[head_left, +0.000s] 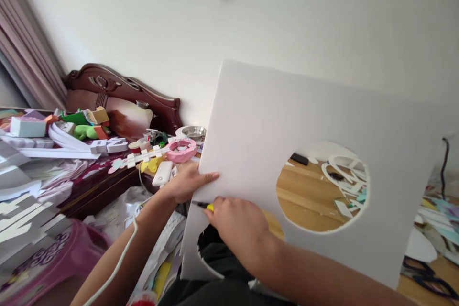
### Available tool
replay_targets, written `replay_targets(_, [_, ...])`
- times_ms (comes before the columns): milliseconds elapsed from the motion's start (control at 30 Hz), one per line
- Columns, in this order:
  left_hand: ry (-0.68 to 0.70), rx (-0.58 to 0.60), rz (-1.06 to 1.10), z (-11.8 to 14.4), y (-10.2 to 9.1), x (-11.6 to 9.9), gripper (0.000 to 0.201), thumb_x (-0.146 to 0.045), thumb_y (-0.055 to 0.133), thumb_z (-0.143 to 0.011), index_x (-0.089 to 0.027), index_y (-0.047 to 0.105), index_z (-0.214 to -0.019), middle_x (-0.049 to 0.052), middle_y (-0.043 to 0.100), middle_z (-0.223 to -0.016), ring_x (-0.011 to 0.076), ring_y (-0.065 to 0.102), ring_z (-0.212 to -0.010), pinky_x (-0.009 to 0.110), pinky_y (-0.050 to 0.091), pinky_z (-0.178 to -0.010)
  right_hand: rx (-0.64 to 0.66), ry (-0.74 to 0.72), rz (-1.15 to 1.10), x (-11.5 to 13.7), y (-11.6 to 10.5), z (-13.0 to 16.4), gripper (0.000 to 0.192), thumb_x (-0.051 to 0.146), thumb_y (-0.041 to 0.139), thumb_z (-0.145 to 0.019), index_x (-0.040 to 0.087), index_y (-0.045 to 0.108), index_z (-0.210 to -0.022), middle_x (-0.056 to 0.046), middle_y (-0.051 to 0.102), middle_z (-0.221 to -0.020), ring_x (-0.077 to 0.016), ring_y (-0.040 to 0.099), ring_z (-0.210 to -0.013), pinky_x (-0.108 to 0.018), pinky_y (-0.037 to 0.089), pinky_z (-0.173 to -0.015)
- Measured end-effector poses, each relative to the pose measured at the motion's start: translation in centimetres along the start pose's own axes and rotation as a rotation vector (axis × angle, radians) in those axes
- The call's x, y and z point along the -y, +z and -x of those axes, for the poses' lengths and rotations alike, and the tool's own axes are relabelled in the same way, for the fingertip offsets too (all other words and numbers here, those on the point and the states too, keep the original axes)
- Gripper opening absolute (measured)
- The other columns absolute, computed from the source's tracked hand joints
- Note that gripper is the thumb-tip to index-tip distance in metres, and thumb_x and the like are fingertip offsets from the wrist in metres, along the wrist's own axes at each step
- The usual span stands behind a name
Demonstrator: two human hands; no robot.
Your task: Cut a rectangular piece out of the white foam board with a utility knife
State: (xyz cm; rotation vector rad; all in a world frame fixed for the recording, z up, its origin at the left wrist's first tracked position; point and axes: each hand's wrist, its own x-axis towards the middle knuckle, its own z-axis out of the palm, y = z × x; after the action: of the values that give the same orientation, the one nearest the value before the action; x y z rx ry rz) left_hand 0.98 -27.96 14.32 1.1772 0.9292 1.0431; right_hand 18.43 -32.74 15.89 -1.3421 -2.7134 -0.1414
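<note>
A large white foam board (247, 119) stands tilted in front of me, with a round hole through its right part and another cut-out low on the left. My left hand (186, 182) grips the board's left edge, thumb flat on the front face. Just below it, my right hand (240, 220) is closed around a utility knife (210, 207), of which a bit of yellow handle and the dark blade show. The blade lies at the board's left edge, in line with a cut there. Most of the knife's handle is hidden inside my fist.
Through the round hole a wooden table (301, 191) with white offcuts shows. Scissors (428, 277) lie at the lower right. To the left are a pink ring (181, 149), a white power bank (162, 173), a purple tub (68, 263) and a bed heaped with foam pieces. A white cable (122, 258) crosses my left forearm.
</note>
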Motion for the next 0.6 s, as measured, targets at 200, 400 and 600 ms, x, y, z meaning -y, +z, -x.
replay_targets(200, [-0.009, 0.022, 0.038, -0.2, 0.1, 0.0, 0.038, -0.035, 0.079, -0.076, -0.014, 0.069, -0.107, 0.010, 0.076, -0.103, 0.0267, 0.071, -0.095, 0.038, 0.055, -0.084, -0.017, -0.034, 0.009, -0.8, 0.4, -0.1, 0.031, 0.042, 0.052, -0.097, 0.017, 0.068, -0.087, -0.008, 0.072, -0.072, -0.0244, 0.072, -0.062, -0.030, 0.053, -0.050])
replay_targets(400, [-0.021, 0.004, 0.034, -0.5, 0.1, 0.1, 0.040, -0.035, 0.081, -0.074, -0.014, 0.069, -0.106, 0.010, 0.076, -0.104, 0.0260, 0.071, -0.094, 0.039, 0.054, -0.086, -0.025, -0.055, 0.053, -1.4, 0.6, 0.0, 0.033, 0.045, 0.052, -0.096, 0.017, 0.067, -0.086, -0.007, 0.070, -0.067, -0.0232, 0.070, -0.057, -0.027, 0.050, -0.046])
replay_targets(600, [-0.008, 0.005, -0.010, -0.3, -0.1, 0.2, 0.042, -0.039, 0.079, -0.075, -0.013, 0.068, -0.107, 0.012, 0.076, -0.106, 0.0284, 0.070, -0.097, 0.042, 0.055, -0.087, -0.012, -0.076, 0.064, -1.5, 0.3, 0.1, 0.033, 0.044, 0.050, -0.098, 0.016, 0.066, -0.088, -0.007, 0.071, -0.069, -0.0220, 0.071, -0.061, -0.026, 0.050, -0.049])
